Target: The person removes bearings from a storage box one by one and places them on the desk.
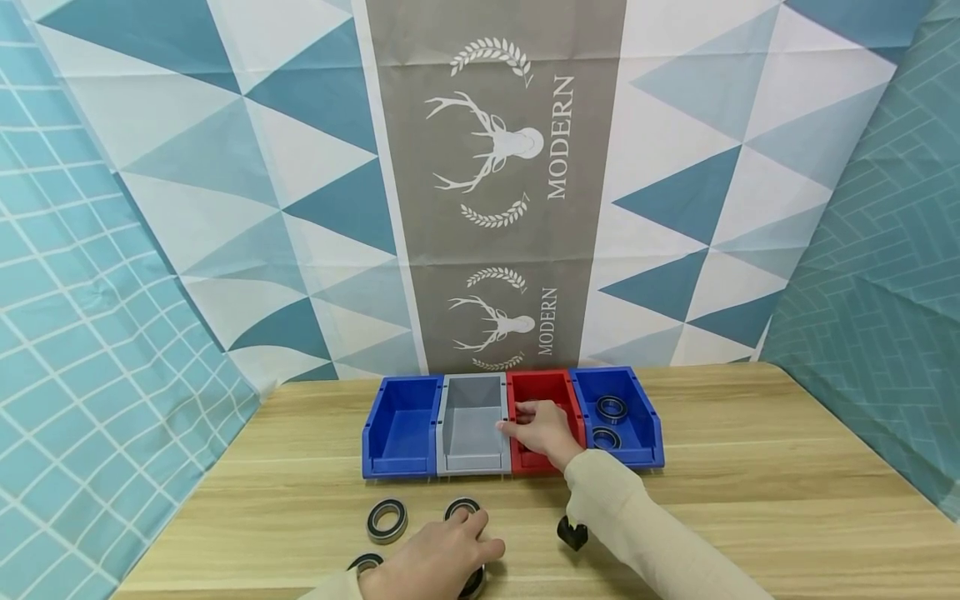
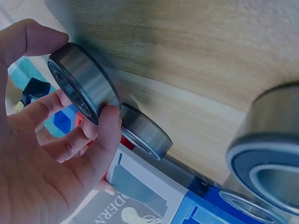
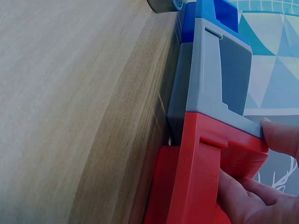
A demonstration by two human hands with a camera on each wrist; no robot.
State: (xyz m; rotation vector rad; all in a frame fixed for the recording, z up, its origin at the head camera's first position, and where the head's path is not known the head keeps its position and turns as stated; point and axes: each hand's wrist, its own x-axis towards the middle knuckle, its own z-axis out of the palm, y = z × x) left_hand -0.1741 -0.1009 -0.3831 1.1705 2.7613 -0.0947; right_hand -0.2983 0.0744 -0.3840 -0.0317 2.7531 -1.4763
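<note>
My left hand (image 1: 442,554) pinches a ball bearing (image 2: 84,81), steel-ringed with a dark seal, between thumb and fingers, its edge tilted close over the table. Another bearing (image 1: 461,507) lies just beyond these fingers, with a separate bearing (image 1: 387,521) to the left. Partly hidden by the left hand is one more bearing (image 1: 364,562). My right hand (image 1: 543,429) reaches into the red bin (image 1: 542,382), its fingers extended inside and the thumb (image 3: 278,135) apart from them at the wall beside the grey bin (image 1: 472,421). The fingertips are hidden behind the red wall in the right wrist view.
The bins stand side by side along the back of the wooden table (image 1: 300,475). A blue bin (image 1: 401,425) is at the left end. The right-hand blue bin (image 1: 641,457) contains two bearings (image 1: 611,408). A patterned cloth (image 1: 675,208) hangs behind. Beside the right sleeve is a black device (image 1: 572,533).
</note>
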